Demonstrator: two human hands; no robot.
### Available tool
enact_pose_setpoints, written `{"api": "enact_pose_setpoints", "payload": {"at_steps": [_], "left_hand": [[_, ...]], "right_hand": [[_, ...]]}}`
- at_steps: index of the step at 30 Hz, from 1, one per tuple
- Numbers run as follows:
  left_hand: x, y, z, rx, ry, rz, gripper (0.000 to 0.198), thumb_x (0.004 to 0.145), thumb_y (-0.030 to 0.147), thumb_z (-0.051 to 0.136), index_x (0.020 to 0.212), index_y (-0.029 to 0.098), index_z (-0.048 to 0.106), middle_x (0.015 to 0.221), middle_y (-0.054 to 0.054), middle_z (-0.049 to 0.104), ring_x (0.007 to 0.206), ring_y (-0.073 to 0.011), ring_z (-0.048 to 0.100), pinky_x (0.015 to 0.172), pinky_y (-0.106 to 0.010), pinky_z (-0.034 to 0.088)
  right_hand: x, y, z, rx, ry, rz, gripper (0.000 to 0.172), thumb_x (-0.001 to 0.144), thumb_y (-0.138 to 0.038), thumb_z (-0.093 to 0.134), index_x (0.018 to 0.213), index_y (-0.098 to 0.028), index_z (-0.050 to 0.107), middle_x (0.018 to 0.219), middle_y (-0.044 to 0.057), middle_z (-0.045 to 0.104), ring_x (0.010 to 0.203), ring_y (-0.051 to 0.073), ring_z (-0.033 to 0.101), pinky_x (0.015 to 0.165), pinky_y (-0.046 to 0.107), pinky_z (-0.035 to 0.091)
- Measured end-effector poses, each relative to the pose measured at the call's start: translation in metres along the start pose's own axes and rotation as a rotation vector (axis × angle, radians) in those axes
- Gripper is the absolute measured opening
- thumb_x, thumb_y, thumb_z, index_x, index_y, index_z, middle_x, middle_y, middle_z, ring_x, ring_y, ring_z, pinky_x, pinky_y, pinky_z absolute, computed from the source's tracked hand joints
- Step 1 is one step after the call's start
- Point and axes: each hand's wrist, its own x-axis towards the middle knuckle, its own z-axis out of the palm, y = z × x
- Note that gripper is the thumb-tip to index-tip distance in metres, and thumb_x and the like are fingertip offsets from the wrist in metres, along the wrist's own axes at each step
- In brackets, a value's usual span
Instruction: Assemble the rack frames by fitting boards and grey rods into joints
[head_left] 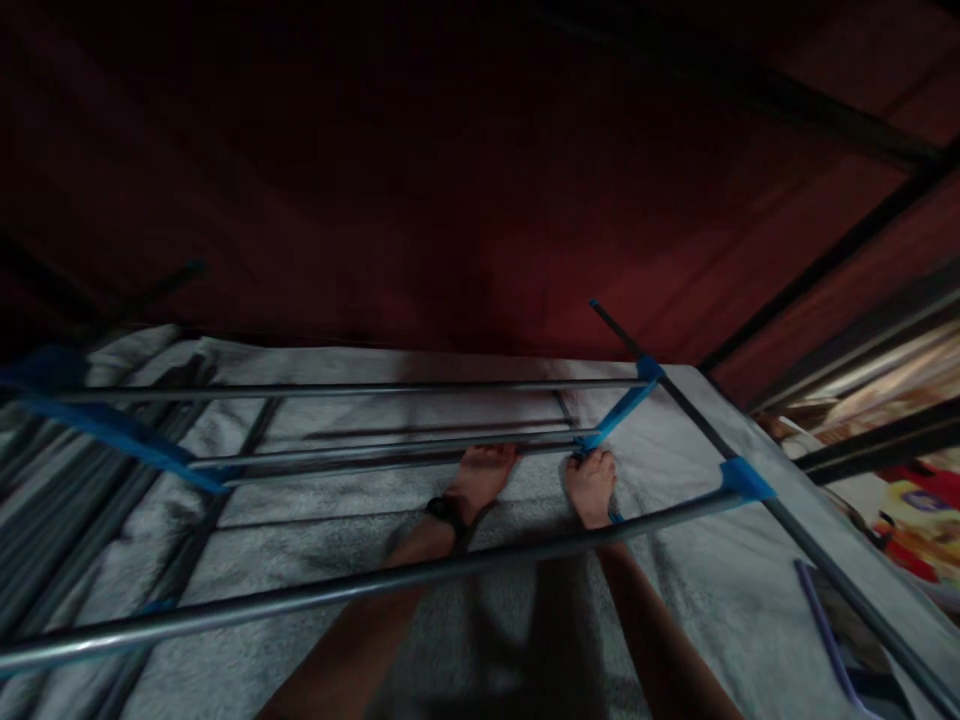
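Head view, slim grey metal tube (352, 468) within curled left hand (481, 482), blue plastic connector (616, 412) touching right hand (592, 486), grip there unclear

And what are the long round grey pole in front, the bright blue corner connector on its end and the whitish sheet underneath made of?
The long round grey pole looks like metal, maybe coated: it has a smooth shine. The bright blue corner connector is probably plastic: evenly coloured and moulded-looking. The whitish sheet seems like matte, fuzzy fabric, with creases.
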Motion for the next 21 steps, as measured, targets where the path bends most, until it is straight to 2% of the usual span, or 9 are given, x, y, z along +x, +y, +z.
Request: {"api": "enact_pose_setpoints", "payload": {"at_steps": [5,12,18,21], "left_hand": [[-0.003,0.003,-0.003,-0.036,0.037,-0.007,0.036,0.105,0.033,0.035,0.119,0.020,0.066,0.106,-0.012,0.074,0.101,-0.0269,0.068,0.087,-0.039,0.048],[-0.002,0.003,0.001,-0.042,0.033,0.005,0.035,0.105,0.032,0.036,0.118,0.021,0.067,0.109,-0.012,0.073,0.104,-0.0275,0.068,0.086,-0.041,0.050],[0.001,0.001,0.003,-0.018,0.026,0.009,0.033,0.105,0.032,0.038,0.113,0.017,0.065,0.102,-0.013,0.075,0.097,-0.0276,0.070,0.083,-0.038,0.049],[0.004,-0.003,0.008,-0.024,0.078,0.042,0.031,0.104,0.032,0.041,0.111,0.014,0.065,0.099,-0.015,0.075,0.094,-0.0282,0.071,0.081,-0.037,0.048]], "right_hand": [[0.002,0.008,0.007,-0.009,0.018,-0.019,0.045,0.089,-0.034,0.045,0.117,-0.001,0.057,0.113,0.029,0.059,0.106,0.040,0.061,0.084,0.050,0.050],[0.001,0.017,0.016,0.041,0.083,-0.089,0.046,0.088,-0.036,0.044,0.117,-0.002,0.056,0.110,0.030,0.058,0.103,0.042,0.059,0.078,0.052,0.050],[0.000,0.007,0.007,0.024,0.057,-0.058,0.039,0.088,-0.029,0.042,0.114,-0.005,0.057,0.109,0.028,0.059,0.102,0.038,0.059,0.081,0.049,0.049],[0.001,0.001,0.005,0.017,0.054,-0.036,0.042,0.088,-0.027,0.042,0.118,-0.002,0.056,0.111,0.028,0.059,0.103,0.037,0.059,0.083,0.049,0.049]]}}
